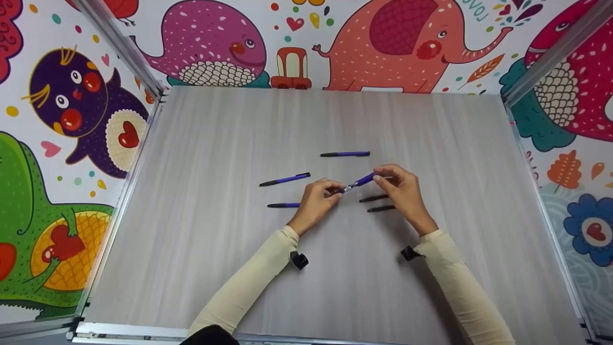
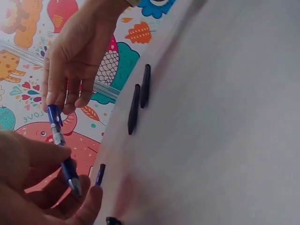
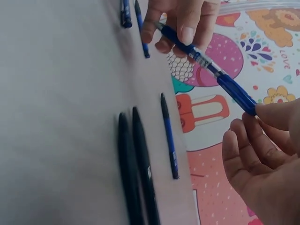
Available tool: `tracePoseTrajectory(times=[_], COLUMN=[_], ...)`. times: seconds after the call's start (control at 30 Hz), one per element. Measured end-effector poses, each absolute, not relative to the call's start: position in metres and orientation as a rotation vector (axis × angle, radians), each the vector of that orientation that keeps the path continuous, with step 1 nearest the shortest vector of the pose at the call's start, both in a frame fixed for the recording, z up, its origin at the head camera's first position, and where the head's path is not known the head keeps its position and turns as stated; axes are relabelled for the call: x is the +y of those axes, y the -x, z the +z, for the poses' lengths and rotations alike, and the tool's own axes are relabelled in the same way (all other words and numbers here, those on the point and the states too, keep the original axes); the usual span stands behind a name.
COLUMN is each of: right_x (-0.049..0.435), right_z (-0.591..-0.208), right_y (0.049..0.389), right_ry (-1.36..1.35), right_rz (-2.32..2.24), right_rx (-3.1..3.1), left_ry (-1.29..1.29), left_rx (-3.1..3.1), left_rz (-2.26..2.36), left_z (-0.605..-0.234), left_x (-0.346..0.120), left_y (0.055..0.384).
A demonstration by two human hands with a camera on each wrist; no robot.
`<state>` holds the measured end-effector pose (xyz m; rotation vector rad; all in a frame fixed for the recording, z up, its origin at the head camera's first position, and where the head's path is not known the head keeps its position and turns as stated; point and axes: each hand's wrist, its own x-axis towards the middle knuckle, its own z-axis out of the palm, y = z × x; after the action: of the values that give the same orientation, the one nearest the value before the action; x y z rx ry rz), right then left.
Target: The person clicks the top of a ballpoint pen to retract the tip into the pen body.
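Both hands hold one blue pen (image 1: 366, 179) slantwise above the table. My left hand (image 1: 316, 200) pinches its lower barrel near the silver pointed tip, which shows in the left wrist view. At the clip end, my right hand (image 1: 404, 194) pinches the pen between thumb and fingertips. A silvery, printed middle section of the pen (image 3: 202, 59) shows between the hands. Under the right hand lie two black pens, one (image 1: 373, 198) just beyond the other (image 1: 380, 209), partly hidden in the head view. A blue-and-black pen (image 1: 282, 205) lies partly behind the left hand.
Another blue-and-black pen (image 1: 285, 179) lies to the left, and one more (image 1: 346, 154) farther back on the grey wood-grain table (image 1: 215, 143). Metal rails (image 1: 129, 191) edge the table, and printed cartoon panels (image 1: 297, 43) rise behind it.
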<state>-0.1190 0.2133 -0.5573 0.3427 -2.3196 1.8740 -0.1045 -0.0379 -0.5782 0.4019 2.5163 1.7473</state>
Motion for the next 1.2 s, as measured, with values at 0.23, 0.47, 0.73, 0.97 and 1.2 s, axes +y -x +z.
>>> tracePoseTrajectory(times=[0.23,0.47,0.73,0.97,1.2], right_x=[0.222,0.228,0.231,0.233,0.236], right_z=[-0.567,-0.577,-0.586,-0.591,-0.594], right_y=[0.121,0.123,0.125,0.128,0.129], right_ry=[-0.281,-0.288,-0.341,-0.357,-0.399], right_rz=[1.764,1.652,1.485,1.357,1.329], right_rx=[-2.467,-2.601,-2.698,-2.777,-2.804], left_ry=[-0.520,-0.600,-0.670,-0.644,-0.644], left_rx=[2.722,2.817,2.900,2.924,2.958], left_rz=[1.578,1.503,1.344,1.162,1.085], left_z=[-0.588,-0.627,-0.608,-0.600,-0.599], left_x=[-0.037,-0.037,-0.036,-0.032,-0.028], left_y=[0.110,0.125,0.122,0.125,0.127])
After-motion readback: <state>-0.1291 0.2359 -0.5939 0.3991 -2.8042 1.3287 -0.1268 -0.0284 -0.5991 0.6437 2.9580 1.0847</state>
